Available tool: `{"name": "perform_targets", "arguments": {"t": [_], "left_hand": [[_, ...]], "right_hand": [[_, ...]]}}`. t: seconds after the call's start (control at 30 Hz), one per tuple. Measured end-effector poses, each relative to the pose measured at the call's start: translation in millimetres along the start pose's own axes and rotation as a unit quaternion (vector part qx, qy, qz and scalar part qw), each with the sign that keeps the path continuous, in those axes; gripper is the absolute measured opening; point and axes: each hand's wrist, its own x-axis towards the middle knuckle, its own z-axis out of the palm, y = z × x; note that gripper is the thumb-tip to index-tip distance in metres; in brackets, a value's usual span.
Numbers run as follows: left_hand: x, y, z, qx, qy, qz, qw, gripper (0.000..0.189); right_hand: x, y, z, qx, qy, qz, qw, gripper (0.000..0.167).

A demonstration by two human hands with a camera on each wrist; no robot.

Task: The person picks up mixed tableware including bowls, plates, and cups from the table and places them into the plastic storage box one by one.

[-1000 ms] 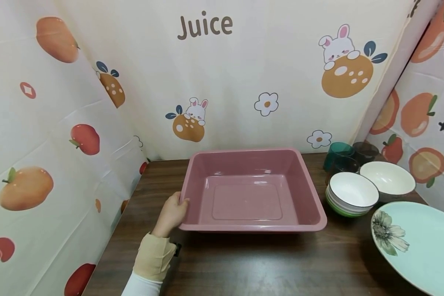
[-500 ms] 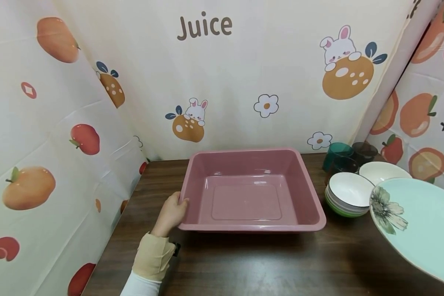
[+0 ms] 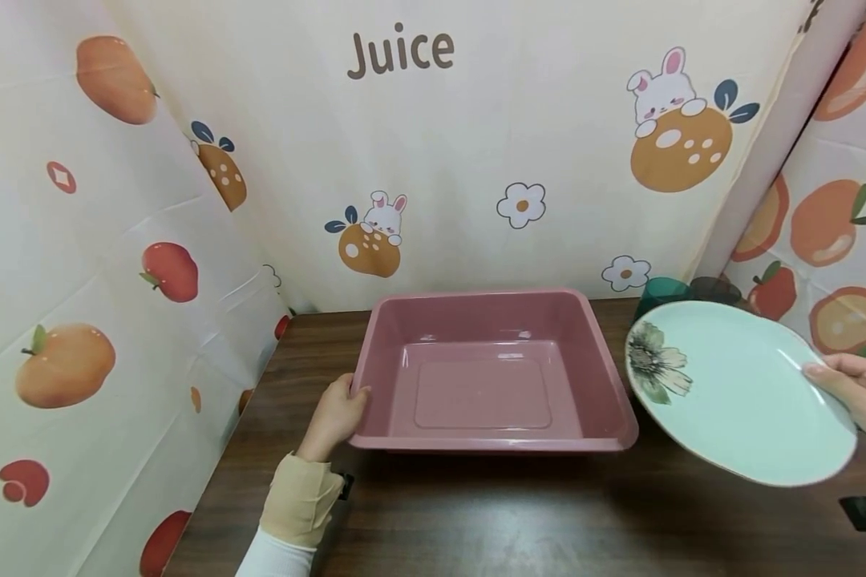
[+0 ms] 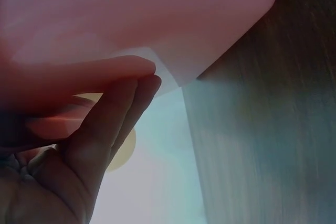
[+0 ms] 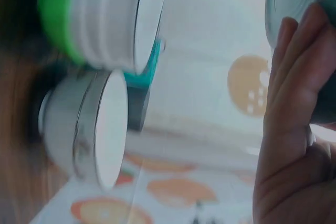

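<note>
A pink rectangular basin (image 3: pixel 479 393) stands on the dark wooden table. Its left wall is gripped by my left hand (image 3: pixel 337 417), thumb over the rim; in the left wrist view the fingers (image 4: pixel 113 114) lie against the basin's outer side (image 4: pixel 157 9). My right hand (image 3: pixel 862 393) pinches the right edge of a large pale green oval plate (image 3: pixel 750 401), thumb on top. The plate has a grey flower at its left end and hangs tilted above the table, right of the basin. In the right wrist view the fingers (image 5: pixel 299 72) reach under the plate (image 5: pixel 294 3).
Behind the plate are a green cup (image 3: pixel 660 292) and a dark cup (image 3: pixel 714 290). The right wrist view shows stacked bowls (image 5: pixel 105 19) and another white bowl (image 5: pixel 84 129). Printed curtains (image 3: pixel 447 160) enclose the table (image 3: pixel 476 513) at the back and sides.
The plate has risen off the table and moved left towards the basin, now covering the bowls in the head view. My right hand has come into view. My left hand stays on the basin.
</note>
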Motion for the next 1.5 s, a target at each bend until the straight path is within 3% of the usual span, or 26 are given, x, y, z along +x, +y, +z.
{"name": "perform_targets", "arguments": {"t": [0.17, 0.33, 0.57, 0.77, 0.9, 1.07, 1.27, 1.37, 1.5], "left_hand": [[-0.6, 1.0, 1.9, -0.012, 0.002, -0.004, 0.9999, 0.035], [-1.9, 0.3, 2.8, -0.017, 0.005, -0.002, 0.9998, 0.039], [-2.2, -0.6, 1.8, -0.026, 0.011, 0.006, 0.9996, 0.044], [-2.9, 0.7, -0.5, -0.025, 0.008, 0.009, 0.9996, 0.049], [-6.2, 5.6, -7.4, -0.025, -0.001, 0.006, 0.9997, 0.057], [-9.3, 20.3, -23.3, -0.003, -0.003, 0.005, 1.0000, 0.065], [-11.3, 50.4, -45.3, 0.006, -0.004, 0.023, 0.9997, 0.070], [-10.6, 67.7, -50.6, -0.010, -0.012, 0.040, 0.9991, 0.073], [-6.1, 91.1, -47.8, -0.066, -0.040, 0.066, 0.9948, 0.072]], "right_hand": [[-1.0, -42, 20, -0.106, -0.059, 0.016, 0.9924, 0.056], [4.7, -63, 40, -0.046, -0.119, -0.001, 0.9918, 0.049], [13.4, -83, 68, -0.041, -0.164, -0.029, 0.9851, 0.047], [14.1, -99, 90, 0.010, -0.220, -0.020, 0.9752, 0.045], [14.1, -107, 102, 0.012, -0.227, -0.018, 0.9736, 0.046], [15.3, -113, 115, 0.027, -0.227, -0.018, 0.9734, 0.047], [15.7, -120, 127, 0.090, -0.229, -0.014, 0.9691, 0.045], [16.2, -125, 131, 0.104, -0.227, -0.014, 0.9681, 0.045], [17.0, -133, 136, 0.101, -0.225, -0.012, 0.9690, 0.045]]}}
